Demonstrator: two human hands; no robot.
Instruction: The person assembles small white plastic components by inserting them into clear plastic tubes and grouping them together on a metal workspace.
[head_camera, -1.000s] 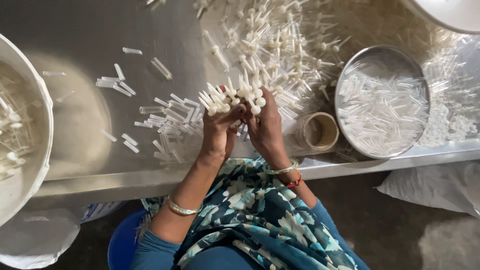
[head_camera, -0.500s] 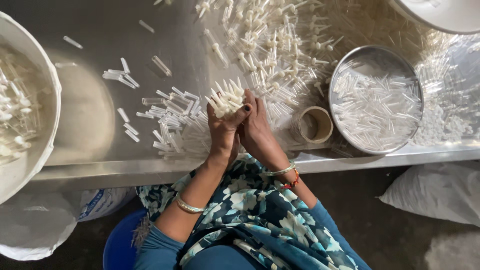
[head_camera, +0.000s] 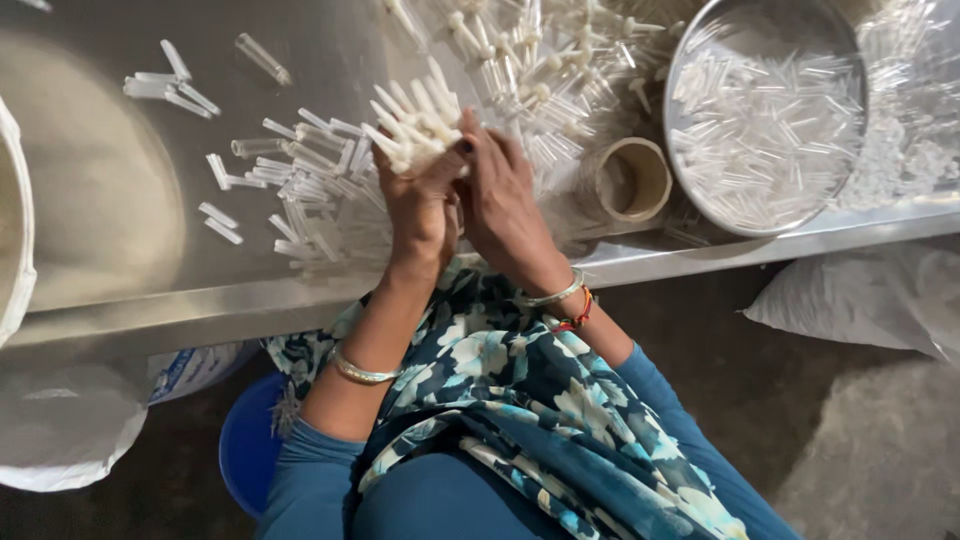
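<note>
Tubes, a white fanned bunch, stand gripped in the left hand above the steel table's near edge. Right hand presses against the left, fingers curled toward the bunch; it seems to steady it, though its grasp is partly hidden. Loose tubes lie scattered just left of the hands, and a thicker heap lies behind. Right of the hands sits a tape roll, then a round pan of clear tubes at the table's right end.
</note>
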